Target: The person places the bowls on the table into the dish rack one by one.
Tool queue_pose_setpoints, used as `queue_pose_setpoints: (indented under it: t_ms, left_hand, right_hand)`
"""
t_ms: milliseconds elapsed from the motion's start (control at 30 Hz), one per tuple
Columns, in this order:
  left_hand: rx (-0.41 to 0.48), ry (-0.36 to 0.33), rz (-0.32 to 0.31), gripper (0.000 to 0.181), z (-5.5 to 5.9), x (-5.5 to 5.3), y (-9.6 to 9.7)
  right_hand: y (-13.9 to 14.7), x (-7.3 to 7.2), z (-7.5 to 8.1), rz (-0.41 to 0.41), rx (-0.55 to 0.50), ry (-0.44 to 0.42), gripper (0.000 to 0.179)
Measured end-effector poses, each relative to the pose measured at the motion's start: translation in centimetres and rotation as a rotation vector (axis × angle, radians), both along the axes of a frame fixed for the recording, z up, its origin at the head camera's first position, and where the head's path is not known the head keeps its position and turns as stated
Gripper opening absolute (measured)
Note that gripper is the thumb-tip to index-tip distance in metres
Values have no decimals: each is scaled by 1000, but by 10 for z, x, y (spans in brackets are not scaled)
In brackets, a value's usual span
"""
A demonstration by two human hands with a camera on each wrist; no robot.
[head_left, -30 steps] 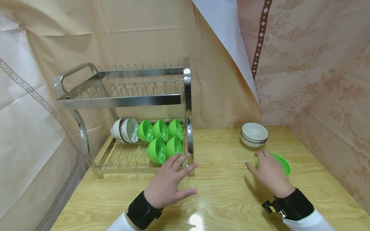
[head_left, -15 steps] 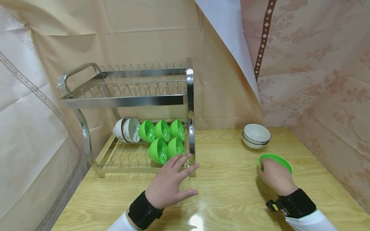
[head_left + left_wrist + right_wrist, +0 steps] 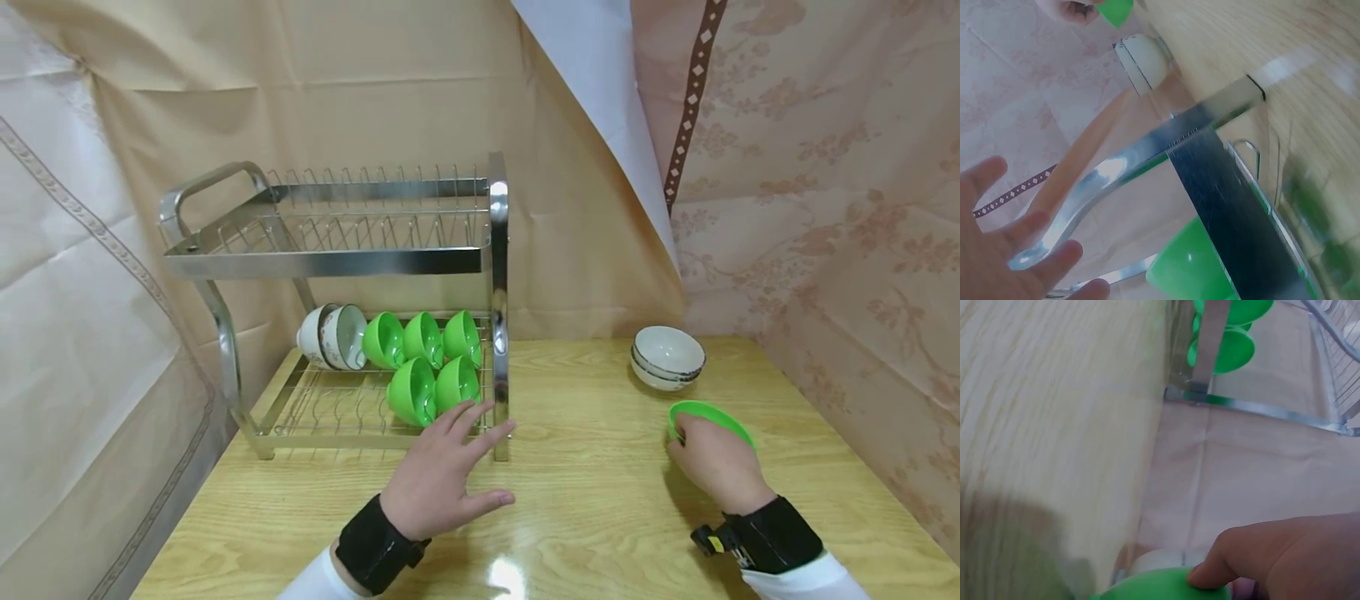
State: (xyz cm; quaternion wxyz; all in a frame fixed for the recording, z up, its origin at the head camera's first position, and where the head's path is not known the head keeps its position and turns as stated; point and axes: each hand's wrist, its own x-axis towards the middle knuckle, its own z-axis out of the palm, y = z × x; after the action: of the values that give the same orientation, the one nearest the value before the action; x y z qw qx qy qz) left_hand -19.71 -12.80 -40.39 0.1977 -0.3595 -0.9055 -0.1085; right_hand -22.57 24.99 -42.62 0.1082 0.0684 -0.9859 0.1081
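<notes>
My right hand [image 3: 716, 467] pinches the near left rim of a green bowl [image 3: 707, 409]. In the right wrist view its thumb presses on the outside of that bowl [image 3: 1163, 584], and a shadow falls on the tabletop beside it. My left hand [image 3: 442, 479] holds nothing; its fingers are spread in front of the dish rack's right end. Behind those fingertips, several green bowls [image 3: 411, 392] stand tilted on the rack's lower tier. The left wrist view shows the left fingers [image 3: 1007, 234] apart from the rack's metal post [image 3: 1147, 144].
The two-tier metal dish rack [image 3: 322, 265] stands at the left, two patterned white bowls [image 3: 345, 337] at the left of its lower tier. Stacked white bowls [image 3: 667, 354] sit behind the right hand. Fabric [image 3: 585, 275] hangs behind the wooden table [image 3: 585, 500].
The right hand has come down from over the green bowl, and its fingers have closed on the rim. The left hand has stayed almost still. The head view has shifted slightly.
</notes>
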Motion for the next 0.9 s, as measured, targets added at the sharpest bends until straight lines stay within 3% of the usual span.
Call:
queue_pose_setpoints:
  t_ms: [133, 233, 467, 633, 733, 900]
  left_hand:
    - [83, -73, 43, 71, -1, 4, 3]
    - [242, -212, 45, 63, 1, 9, 8]
    - [783, -828, -121, 49, 2, 15, 21]
    - [1067, -1180, -219, 52, -5, 15, 32]
    - [1154, -1309, -255, 59, -7, 15, 34]
    - [1122, -1458, -338, 59, -11, 9, 29]
  right_hand:
    - [-10, 7, 8, 29, -14, 57, 25]
    - [-26, 16, 18, 76, -34, 115, 19]
    - [-78, 51, 40, 295, -69, 354, 16]
    - [-107, 77, 44, 491, -108, 470, 17]
    - [-120, 88, 43, 616, -138, 479, 21]
    - [-130, 95, 36, 785, -136, 478, 21]
